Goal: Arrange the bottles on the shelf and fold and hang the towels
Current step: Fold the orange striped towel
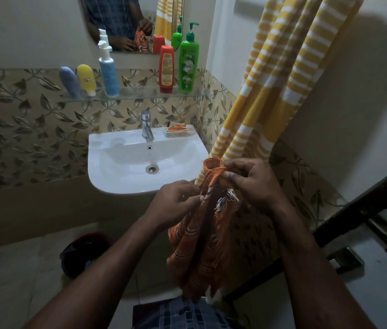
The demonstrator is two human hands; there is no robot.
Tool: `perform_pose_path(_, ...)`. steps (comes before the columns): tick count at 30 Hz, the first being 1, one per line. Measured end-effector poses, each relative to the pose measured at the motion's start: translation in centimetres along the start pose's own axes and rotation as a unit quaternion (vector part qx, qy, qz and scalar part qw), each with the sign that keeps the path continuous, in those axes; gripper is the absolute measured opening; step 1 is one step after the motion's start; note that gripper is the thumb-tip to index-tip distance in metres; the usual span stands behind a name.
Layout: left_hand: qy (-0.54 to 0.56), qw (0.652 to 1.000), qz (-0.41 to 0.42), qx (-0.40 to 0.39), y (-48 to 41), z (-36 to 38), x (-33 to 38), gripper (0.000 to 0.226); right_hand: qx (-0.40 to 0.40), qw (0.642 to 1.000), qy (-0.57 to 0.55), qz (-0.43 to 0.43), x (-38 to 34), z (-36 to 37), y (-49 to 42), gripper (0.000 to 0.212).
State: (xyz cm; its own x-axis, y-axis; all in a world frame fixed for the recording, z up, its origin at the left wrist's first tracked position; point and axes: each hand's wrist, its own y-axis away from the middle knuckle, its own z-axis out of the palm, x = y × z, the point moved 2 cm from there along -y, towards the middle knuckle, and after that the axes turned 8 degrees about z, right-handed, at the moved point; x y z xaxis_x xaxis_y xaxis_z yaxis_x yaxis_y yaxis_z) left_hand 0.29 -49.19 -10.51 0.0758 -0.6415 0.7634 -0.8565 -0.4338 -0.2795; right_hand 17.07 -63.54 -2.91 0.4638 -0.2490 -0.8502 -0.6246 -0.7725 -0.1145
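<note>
- The fingers (193, 198) of the left hand (176, 201) are pinched together on a gathered edge of the orange towel (202, 245); the right hand (255, 184) has its fingertips curled onto the bunched top corner just beside them, so both hands grip the same cloth close together
- The orange towel hangs from those two grips in front of the person's waist, below and to the right of the sink (107, 148), crumpled into a rope of folds
- It looks thin, light and limp, with frayed threads at the top, so I'd expect it to sag and twist unless it is taken by two corners and pulled apart along one edge; the loose weave should give a sure grip and nothing in it can break
- Its lower end drops behind the person's clothing, and how long or wide it is cannot be told; which corner each hand has is lost in the folds
- Just behind the right hand a yellow striped towel (282, 79) hangs down the wall in long pleats; its top runs out of view, so what it hangs from is not shown
- On the glass shelf (140, 95) stand a green pump bottle (189, 65) and a red bottle (166, 70) touching side by side, then well apart a blue pump bottle (108, 72), a yellow tube (86, 79) and a grey-blue tube (69, 82), the last two leaning
- A dark bundle (85, 252) lies on the floor under the sink, too dim to name
</note>
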Motion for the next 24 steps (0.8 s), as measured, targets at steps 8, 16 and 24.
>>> perform_pose_path(8, -0.058, 0.996, 0.015, 0.066, 0.0, 0.7, 1.5, 0.039, -0.006, 1.0, 0.001, -0.003, 0.0, -0.6, 0.3, 0.018)
perform_pose_path(16, -0.053, 0.983, -0.078, 0.158, 0.3, 0.5, 0.8, 0.023, -0.001, 1.0, 0.01, -0.004, 0.1, -1.3, 0.7, 0.016)
perform_pose_path(24, 0.076, 0.953, -0.166, 0.244, 0.6, -1.6, -0.2, 0.016, 0.048, 0.999, 0.021, 0.015, 0.8, -1.7, 0.6, 0.024)
